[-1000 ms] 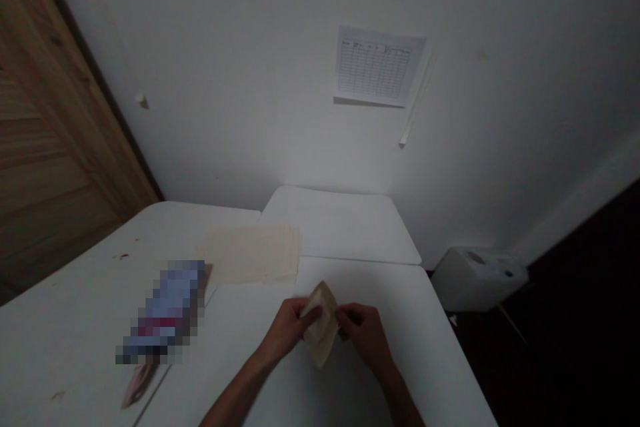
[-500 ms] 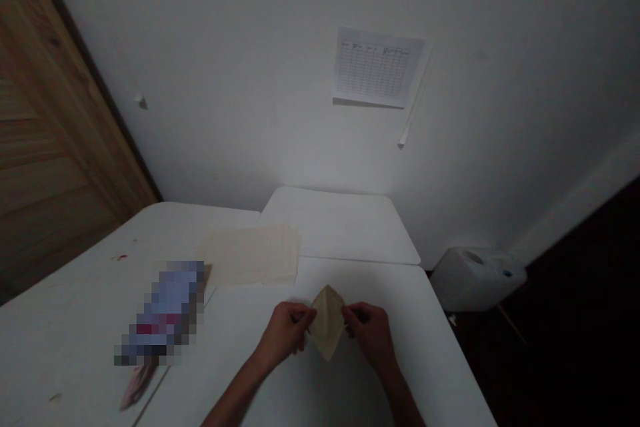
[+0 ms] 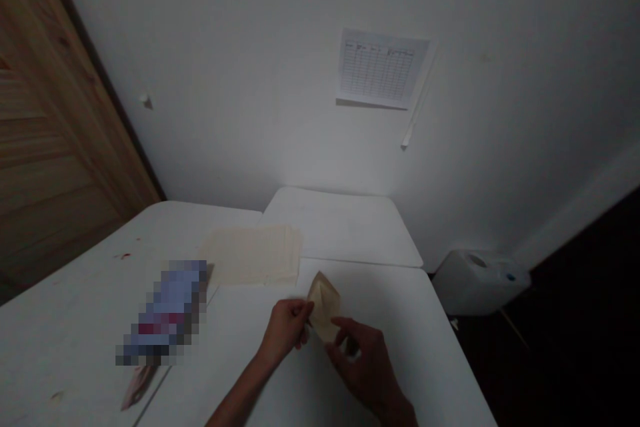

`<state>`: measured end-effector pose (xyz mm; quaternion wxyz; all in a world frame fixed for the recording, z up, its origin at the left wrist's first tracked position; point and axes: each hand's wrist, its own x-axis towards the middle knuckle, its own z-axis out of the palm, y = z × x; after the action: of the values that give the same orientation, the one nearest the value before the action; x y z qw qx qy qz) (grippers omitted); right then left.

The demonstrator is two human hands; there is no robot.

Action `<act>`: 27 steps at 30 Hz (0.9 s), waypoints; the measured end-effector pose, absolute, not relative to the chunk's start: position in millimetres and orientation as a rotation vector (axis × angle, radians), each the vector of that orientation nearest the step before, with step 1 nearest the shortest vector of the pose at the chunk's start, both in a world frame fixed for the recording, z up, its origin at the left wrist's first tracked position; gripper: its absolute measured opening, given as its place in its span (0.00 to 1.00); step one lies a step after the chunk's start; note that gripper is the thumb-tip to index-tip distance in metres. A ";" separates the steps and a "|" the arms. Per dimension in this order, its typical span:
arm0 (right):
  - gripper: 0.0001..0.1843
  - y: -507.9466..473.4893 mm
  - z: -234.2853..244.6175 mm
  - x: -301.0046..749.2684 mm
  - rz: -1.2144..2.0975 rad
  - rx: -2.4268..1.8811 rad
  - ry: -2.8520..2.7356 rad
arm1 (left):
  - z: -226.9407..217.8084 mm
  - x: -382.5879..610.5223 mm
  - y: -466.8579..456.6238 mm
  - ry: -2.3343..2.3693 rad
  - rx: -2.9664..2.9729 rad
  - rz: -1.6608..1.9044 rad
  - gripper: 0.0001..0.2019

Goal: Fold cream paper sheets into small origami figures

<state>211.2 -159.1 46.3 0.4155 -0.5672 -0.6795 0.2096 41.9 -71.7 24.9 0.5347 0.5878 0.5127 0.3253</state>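
A small folded piece of beige paper (image 3: 324,307) is held just above the white table (image 3: 260,373). My left hand (image 3: 286,330) pinches its left edge. My right hand (image 3: 363,363) sits at its lower right, fingers curled with the fingertips touching the paper's lower corner. A stack of flat beige sheets (image 3: 253,255) lies on the table beyond my hands.
A blurred-out bluish object (image 3: 165,312) lies at the left of the table, with a pinkish item (image 3: 135,388) below it. A second white table (image 3: 345,223) stands against the wall. A printed chart (image 3: 380,68) hangs on the wall. A white bin (image 3: 480,280) stands on the floor at right; wooden door at left.
The folded paper has turned and tilted up toward the left. My right hand let go of its right corner and dropped lower, to the paper's bottom edge.
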 end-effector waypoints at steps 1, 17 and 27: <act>0.18 -162.3 46.9 210.3 0.460 -1.438 -1.794 | 24.6 41.7 -70.8 1.226 1.396 0.787 0.27; 0.13 -149.4 40.1 233.5 0.071 -1.592 -1.894 | 27.2 36.5 -55.6 1.358 1.670 0.920 0.22; 0.20 -120.0 34.3 316.9 -0.003 -1.877 -1.637 | 20.7 -21.2 -23.0 1.727 2.260 1.099 0.20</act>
<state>316.9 -120.0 34.3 0.3198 -0.7140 -0.6229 -0.0013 -21.2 -23.0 20.7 0.0459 0.7404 0.5658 0.3598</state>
